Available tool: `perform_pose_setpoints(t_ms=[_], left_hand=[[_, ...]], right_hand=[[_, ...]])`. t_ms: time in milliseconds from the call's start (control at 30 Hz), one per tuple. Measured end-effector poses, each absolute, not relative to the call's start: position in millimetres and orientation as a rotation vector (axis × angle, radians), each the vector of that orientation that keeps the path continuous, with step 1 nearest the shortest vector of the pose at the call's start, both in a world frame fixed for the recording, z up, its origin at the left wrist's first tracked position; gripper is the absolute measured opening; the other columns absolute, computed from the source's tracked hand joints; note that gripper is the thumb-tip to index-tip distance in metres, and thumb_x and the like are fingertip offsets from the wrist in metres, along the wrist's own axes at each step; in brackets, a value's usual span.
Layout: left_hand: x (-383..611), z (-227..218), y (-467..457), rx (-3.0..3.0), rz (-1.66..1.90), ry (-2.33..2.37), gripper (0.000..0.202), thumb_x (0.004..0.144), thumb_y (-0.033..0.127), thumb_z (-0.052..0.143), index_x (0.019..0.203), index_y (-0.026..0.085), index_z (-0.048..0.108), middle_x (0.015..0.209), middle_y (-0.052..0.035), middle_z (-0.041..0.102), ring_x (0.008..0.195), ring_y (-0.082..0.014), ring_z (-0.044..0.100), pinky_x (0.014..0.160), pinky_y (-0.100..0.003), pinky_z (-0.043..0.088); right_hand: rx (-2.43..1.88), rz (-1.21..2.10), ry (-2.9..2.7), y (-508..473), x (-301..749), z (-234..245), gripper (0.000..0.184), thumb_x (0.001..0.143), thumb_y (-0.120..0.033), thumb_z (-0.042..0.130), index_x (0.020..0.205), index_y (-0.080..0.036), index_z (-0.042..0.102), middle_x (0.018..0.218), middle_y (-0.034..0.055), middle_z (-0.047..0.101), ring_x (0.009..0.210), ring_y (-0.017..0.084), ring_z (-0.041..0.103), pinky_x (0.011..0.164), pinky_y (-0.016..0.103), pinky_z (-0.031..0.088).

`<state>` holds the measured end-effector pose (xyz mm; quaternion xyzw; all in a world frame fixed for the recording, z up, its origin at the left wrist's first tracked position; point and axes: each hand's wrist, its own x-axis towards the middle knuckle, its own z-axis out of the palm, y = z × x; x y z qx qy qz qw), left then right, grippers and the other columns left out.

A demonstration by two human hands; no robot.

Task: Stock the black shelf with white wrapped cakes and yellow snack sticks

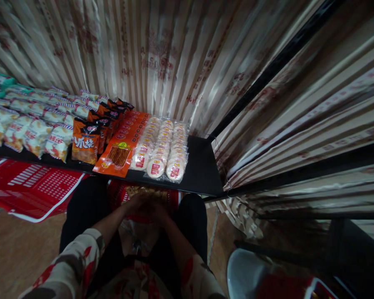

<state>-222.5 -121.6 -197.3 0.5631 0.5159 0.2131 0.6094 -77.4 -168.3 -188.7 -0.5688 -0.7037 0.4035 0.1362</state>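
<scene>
Both my hands meet low between my knees, below the front edge of the black shelf (202,174). My left hand (136,203) and my right hand (158,209) rest on a red snack packet (149,195) with golden pieces pictured on it. The fingers are dim and smeared, so their grip does not show clearly. On the shelf just above lie rows of round white rice crackers (163,145) in clear wrap, flat orange snack packs (121,151), and orange-brown chip bags (86,143).
White-and-red snack bags (28,133) fill the shelf's left part. A red plastic basket (34,187) sits lower left. Striped beige curtain (162,58) hangs behind and to the right. A white stool (246,272) stands lower right on the brown floor.
</scene>
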Motion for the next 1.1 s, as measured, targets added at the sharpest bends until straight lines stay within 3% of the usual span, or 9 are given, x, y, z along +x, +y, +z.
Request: perform_pose_setpoints(t_ms=[167, 333, 500, 733, 900, 1100], left_hand=[[-218, -186, -120, 0.907, 0.575, 1.145, 0.038, 0.073, 0.024, 0.06, 0.11, 0.019, 0.059, 0.088, -0.0044, 0.07, 0.076, -0.0177, 0.066, 0.07, -0.029, 0.052], [-216, -165, -119, 0.658, 0.694, 1.087, 0.045, 0.067, 0.013, 0.061, 0.112, 0.022, 0.058, 0.102, -0.0051, 0.068, 0.088, -0.0174, 0.064, 0.072, -0.025, 0.05], [-217, -154, -120, 0.58, 0.704, 1.032, 0.039, 0.064, 0.011, 0.06, 0.103, 0.019, 0.06, 0.109, -0.0054, 0.065, 0.092, -0.0166, 0.062, 0.074, -0.023, 0.049], [-216, -156, -126, 0.613, 0.698, 1.031, 0.049, 0.06, 0.023, 0.068, 0.108, 0.017, 0.059, 0.108, -0.0079, 0.064, 0.096, -0.0196, 0.06, 0.079, -0.028, 0.047], [-213, -165, -140, 0.648, 0.559, 1.082, 0.063, 0.055, 0.03, 0.074, 0.114, 0.018, 0.057, 0.098, -0.0062, 0.067, 0.087, -0.0205, 0.062, 0.08, -0.032, 0.045], [-207, -181, -150, 0.739, 0.541, 0.975, 0.054, 0.053, 0.04, 0.076, 0.101, 0.017, 0.063, 0.089, -0.004, 0.068, 0.084, -0.0202, 0.062, 0.081, -0.033, 0.044]], right_hand=[[-1.482, 1.186, -1.793, -167, -77, -182, 0.039, 0.082, -0.011, 0.04, 0.115, -0.02, 0.059, 0.118, 0.0045, 0.064, 0.109, 0.016, 0.058, 0.096, 0.031, 0.044], [-1.56, 1.155, -1.673, -169, -75, -177, 0.032, 0.082, -0.016, 0.042, 0.107, -0.021, 0.062, 0.106, 0.0038, 0.068, 0.098, 0.018, 0.063, 0.091, 0.033, 0.046], [-1.633, 1.115, -1.607, -170, -72, -178, 0.03, 0.083, -0.018, 0.044, 0.105, -0.022, 0.063, 0.109, 0.0031, 0.068, 0.104, 0.017, 0.06, 0.095, 0.033, 0.044], [-1.701, 1.057, -1.593, -173, -69, -170, 0.031, 0.083, -0.015, 0.044, 0.106, -0.019, 0.063, 0.108, 0.0058, 0.068, 0.101, 0.016, 0.061, 0.092, 0.03, 0.045], [-1.788, 1.031, -1.706, -176, -65, -160, 0.023, 0.085, -0.025, 0.049, 0.099, -0.018, 0.066, 0.102, 0.0067, 0.069, 0.096, 0.017, 0.061, 0.087, 0.029, 0.045], [-1.873, 1.043, -1.796, -180, -64, -161, 0.022, 0.085, -0.024, 0.046, 0.094, -0.021, 0.066, 0.097, 0.0043, 0.069, 0.09, 0.016, 0.061, 0.08, 0.027, 0.045]])
